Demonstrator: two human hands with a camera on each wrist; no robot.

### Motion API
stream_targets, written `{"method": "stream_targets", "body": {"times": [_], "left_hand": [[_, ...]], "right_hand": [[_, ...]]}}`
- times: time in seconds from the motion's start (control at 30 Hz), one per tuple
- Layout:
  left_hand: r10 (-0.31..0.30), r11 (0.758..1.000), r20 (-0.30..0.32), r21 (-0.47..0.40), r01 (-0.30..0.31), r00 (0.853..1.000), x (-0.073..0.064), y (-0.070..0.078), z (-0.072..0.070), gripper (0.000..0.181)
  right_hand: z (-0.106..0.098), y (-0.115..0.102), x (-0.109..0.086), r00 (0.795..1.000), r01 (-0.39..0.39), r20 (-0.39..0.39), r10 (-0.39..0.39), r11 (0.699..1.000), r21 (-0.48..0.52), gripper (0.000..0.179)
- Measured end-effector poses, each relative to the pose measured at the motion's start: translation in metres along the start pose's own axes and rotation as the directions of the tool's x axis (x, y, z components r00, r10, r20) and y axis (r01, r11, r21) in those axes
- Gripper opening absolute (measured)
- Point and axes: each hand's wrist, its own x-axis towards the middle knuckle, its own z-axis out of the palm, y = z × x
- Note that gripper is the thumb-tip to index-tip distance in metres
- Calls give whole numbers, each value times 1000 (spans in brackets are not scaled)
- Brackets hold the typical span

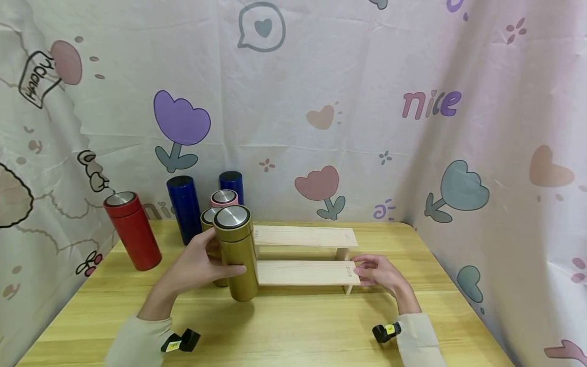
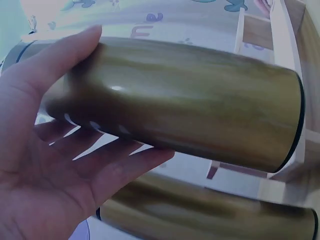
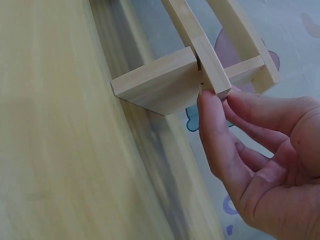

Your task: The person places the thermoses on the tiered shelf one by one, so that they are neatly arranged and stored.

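Note:
A gold thermos flask (image 1: pixel 242 244) with a steel-topped lid is gripped by my left hand (image 1: pixel 194 262), thumb on one side and fingers on the other. It stands upright at the left end of a two-step wooden rack (image 1: pixel 304 273); whether its base touches the table cannot be told. Behind it is a second gold flask (image 2: pixel 210 210), partly hidden by the hand and the first flask. At the rack's right end, my right hand (image 1: pixel 381 273) pinches the edge of the lower board (image 3: pixel 212 75) between thumb and fingers.
A red flask (image 1: pixel 135 234) stands at the far left. Near the back are a blue flask (image 1: pixel 184 211), a pink flask (image 1: pixel 224 198) and another blue flask (image 1: pixel 233 182). The wooden table (image 1: pixel 302 331) ends at a printed curtain (image 1: pixel 284 102).

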Motion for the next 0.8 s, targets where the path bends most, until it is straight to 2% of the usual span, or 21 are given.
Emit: {"method": "stream_targets", "body": {"times": [0.17,0.5,0.63,0.8], "left_hand": [[31,1000,-17,7,-31,999,10,3,5,66],[9,998,-60,62,-5,998,30,11,16,73],[15,998,-78,55,-11,997,43,18,19,78],[54,998,-98,44,-49,994,63,28,24,77]], "right_hand": [[-2,3,-2,999,37,34,-37,999,13,53],[-6,5,-6,997,53,57,-55,998,43,56],[-7,8,-5,998,53,41,-55,997,50,54],[-8,11,-5,997,60,47,-63,997,53,56]]}}
